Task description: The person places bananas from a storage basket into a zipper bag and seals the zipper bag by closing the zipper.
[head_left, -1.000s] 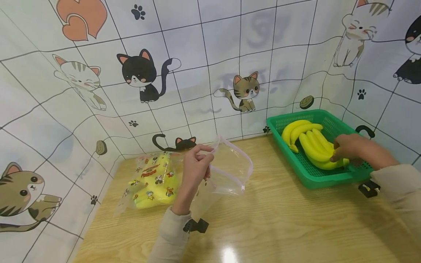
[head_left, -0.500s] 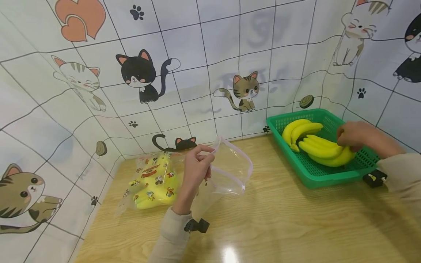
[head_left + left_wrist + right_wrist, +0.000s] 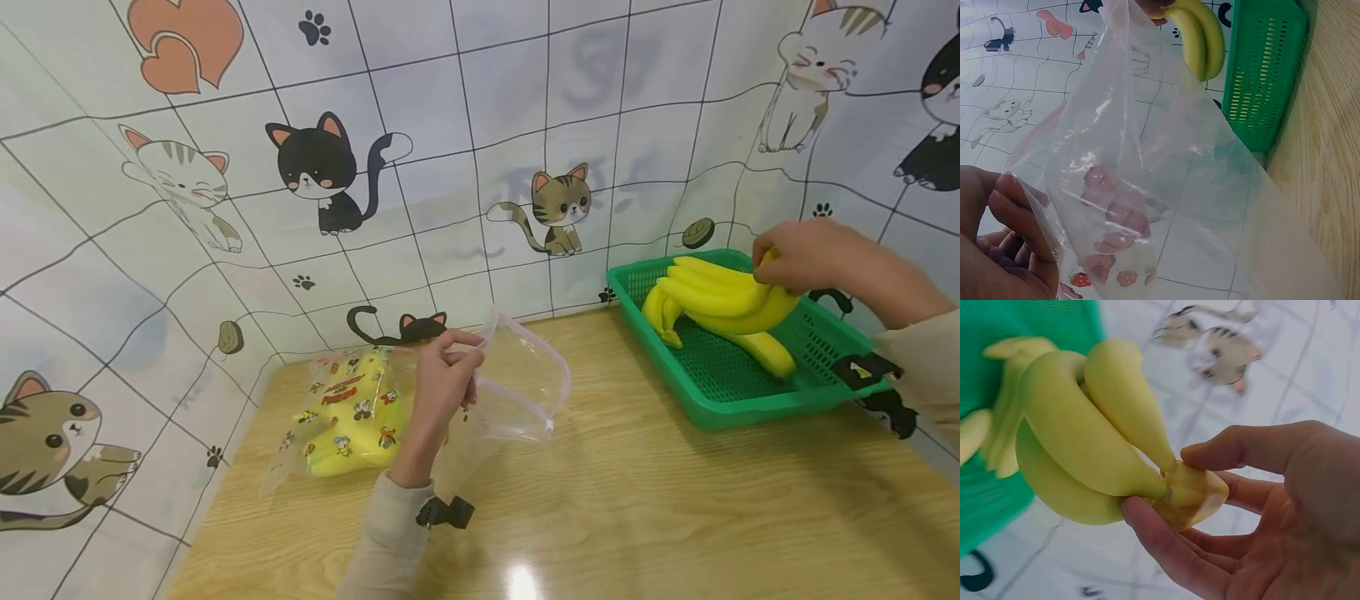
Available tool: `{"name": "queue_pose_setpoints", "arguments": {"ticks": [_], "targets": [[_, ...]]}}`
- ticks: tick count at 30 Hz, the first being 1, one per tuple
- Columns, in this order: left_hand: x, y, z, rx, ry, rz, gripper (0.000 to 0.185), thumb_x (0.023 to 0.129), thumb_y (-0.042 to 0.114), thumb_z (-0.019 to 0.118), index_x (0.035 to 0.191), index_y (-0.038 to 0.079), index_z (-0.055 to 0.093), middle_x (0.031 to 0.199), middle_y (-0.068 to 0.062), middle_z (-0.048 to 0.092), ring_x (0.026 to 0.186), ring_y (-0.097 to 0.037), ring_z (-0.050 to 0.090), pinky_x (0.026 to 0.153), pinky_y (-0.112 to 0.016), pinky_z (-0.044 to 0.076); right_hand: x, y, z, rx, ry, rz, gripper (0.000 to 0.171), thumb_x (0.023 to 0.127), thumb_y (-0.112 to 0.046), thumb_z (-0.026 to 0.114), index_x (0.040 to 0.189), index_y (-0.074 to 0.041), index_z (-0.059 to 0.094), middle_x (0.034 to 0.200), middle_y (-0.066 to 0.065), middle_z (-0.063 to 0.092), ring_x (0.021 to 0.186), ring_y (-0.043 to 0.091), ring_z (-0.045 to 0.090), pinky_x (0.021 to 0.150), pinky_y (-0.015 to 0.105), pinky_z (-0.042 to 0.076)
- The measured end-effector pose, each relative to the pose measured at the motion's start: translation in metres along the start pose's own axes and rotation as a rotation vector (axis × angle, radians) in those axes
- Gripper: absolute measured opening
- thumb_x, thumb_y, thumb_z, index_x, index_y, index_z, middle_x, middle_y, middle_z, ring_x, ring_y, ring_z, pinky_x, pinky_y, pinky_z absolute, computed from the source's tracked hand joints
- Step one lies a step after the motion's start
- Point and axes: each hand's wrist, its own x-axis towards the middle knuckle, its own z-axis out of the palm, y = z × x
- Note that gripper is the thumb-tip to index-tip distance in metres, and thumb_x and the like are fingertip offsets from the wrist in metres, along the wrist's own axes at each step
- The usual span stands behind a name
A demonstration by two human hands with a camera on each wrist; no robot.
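One banana bunch (image 3: 716,296) hangs — stem (image 3: 1194,494) in right grip (image 3: 806,257).

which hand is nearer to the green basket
The right hand: it is by the right side of the green basket, holding a bunch of bananas; the left hand is off to the basket's left, pinching a clear bag.

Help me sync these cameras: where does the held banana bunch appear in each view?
Head: the held banana bunch is right of centre, raised over the green plastic basket.
Left wrist: at the top, just right of centre, left of the basket.
Right wrist: large, left of centre, partly overlapping the basket.
Shared landmark: the basket, at right, upper right and upper left respectively.
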Motion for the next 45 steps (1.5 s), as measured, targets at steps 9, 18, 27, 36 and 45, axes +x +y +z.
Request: {"name": "queue_pose_setpoints", "arguments": {"ticks": [9,18,27,36,45], "targets": [[0.001,-0.001,-0.002,-0.005,0.006,-0.006,0.019,0.094,0.007,0.059,0.110,0.007,0.070,0.048,0.003,0.051,0.037,-0.012,0.044,0.037,-0.024,0.039,0.002,-0.069,-0.030,-0.052,0.055,-0.101,0.025,0.092,-0.018,0.062,0.108,-0.001,0.071,0.085,0.007,0.069,0.065,0.021,0.055,0.056,0.033,0.045],[0.001,-0.003,-0.004,-0.004,0.006,-0.023,0.019,0.094,0.007,0.059,0.110,0.008,0.070,0.049,0.002,0.051,0.037,-0.013,0.044,0.037,-0.025,0.039,-0.004,-0.130,-0.043,0.120,0.003,-0.201,0.021,0.096,-0.020,0.061,0.110,-0.008,0.071,0.091,0.007,0.069,0.069,0.016,0.065,0.062,0.032,0.053],[-0.002,0.000,-0.004,0.011,0.016,-0.028,0.021,0.094,0.012,0.061,0.113,0.010,0.070,0.049,0.001,0.050,0.038,-0.015,0.043,0.038,-0.025,0.038,-0.001,-0.171,-0.043,0.220,-0.103,-0.305,0.021,0.096,-0.022,0.060,0.109,-0.010,0.071,0.092,0.007,0.070,0.068,0.015,0.069,0.065,0.032,0.057],[-0.001,0.000,-0.004,0.003,0.028,-0.007,0.020,0.097,0.009,0.059,0.114,0.011,0.070,0.050,0.001,0.051,0.039,-0.017,0.043,0.038,-0.028,0.037,0.009,-0.191,-0.030,0.220,-0.205,-0.352,0.019,0.095,-0.019,0.060,0.106,-0.009,0.071,0.092,0.008,0.071,0.066,0.017,0.068,0.067,0.031,0.060],[-0.002,0.002,-0.003,0.001,-0.009,-0.001,0.019,0.097,0.010,0.059,0.113,0.012,0.069,0.051,0.001,0.050,0.039,-0.018,0.043,0.039,-0.025,0.039,0.018,-0.210,-0.009,0.119,-0.173,-0.416,0.014,0.092,-0.020,0.064,0.101,-0.015,0.073,0.090,0.004,0.068,0.063,0.015,0.063,0.061,0.028,0.054]]}}
